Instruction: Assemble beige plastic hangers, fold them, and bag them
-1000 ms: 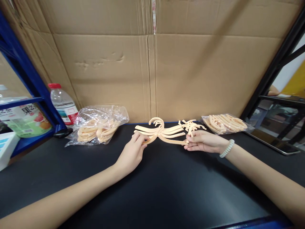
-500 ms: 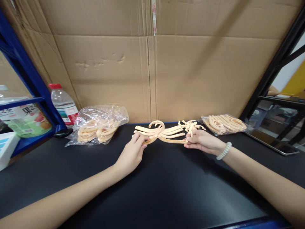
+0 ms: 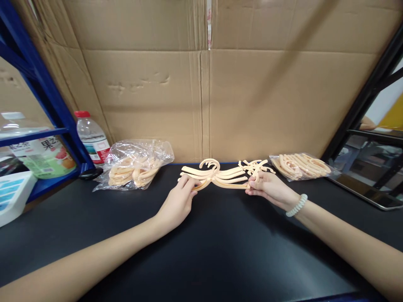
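A peach-coloured plastic clothes hanger is held at its two ends, low over the black tabletop. My left hand pinches its left end, and the fingertips of my right hand close on its right end. Behind it lie several matching hangers, fanned out with their hooks close together. A small curved peach piece stands up at the right hand's fingers; I cannot tell whether it is gripped or part of the hanger. Just behind that hand is a loose pile of small peach hook pieces.
A clear bag of peach hanger parts lies at the left, a flatter one at the right. A red-capped bottle stands by the blue frame. Cardboard walls the back. A dark flat tray lies far right.
The view has shifted slightly, so everything appears a little further right. Both hands keep their hold on the hanger, which has hardly moved relative to the others.
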A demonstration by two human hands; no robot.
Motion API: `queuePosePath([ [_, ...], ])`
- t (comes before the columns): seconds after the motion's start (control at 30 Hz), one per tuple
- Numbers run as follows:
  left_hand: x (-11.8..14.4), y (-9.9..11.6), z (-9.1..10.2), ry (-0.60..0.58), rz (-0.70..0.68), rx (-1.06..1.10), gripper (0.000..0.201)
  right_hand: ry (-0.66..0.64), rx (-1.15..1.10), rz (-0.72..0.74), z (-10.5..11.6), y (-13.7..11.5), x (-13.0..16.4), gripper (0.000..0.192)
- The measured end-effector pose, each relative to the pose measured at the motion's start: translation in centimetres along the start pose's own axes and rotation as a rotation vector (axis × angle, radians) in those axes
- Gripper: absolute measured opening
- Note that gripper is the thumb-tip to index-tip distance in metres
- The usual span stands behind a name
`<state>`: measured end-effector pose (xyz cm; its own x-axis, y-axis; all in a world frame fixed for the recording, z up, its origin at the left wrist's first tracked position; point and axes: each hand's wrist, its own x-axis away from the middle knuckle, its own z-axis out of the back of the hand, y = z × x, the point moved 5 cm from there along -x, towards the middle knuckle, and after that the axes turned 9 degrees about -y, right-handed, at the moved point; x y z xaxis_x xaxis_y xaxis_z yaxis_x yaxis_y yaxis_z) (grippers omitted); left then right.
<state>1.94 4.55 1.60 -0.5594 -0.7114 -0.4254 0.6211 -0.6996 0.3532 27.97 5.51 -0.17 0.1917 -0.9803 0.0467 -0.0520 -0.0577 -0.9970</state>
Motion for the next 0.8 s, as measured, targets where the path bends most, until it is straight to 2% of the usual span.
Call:
queuePosePath([
  [0.33, -0.02, -0.06, -0.05, 0.006, 0.007, -0.007, 0.020, 0.037, -0.017, 0.042, -0.26, -0.18, 0.16, 0.023],
  [0.63, -0.06, -0.04, -0.01, 0.000, 0.017, 0.004, 0.021, 0.047, -0.014, 0.108, -0.19, -0.11, 0.01, 0.035],
  [0.8, -0.15, -0.03, -0.07, -0.029, 0.029, 0.034, 0.021, 0.059, -0.028, 0.106, -0.20, -0.05, 0.08, 0.035],
])
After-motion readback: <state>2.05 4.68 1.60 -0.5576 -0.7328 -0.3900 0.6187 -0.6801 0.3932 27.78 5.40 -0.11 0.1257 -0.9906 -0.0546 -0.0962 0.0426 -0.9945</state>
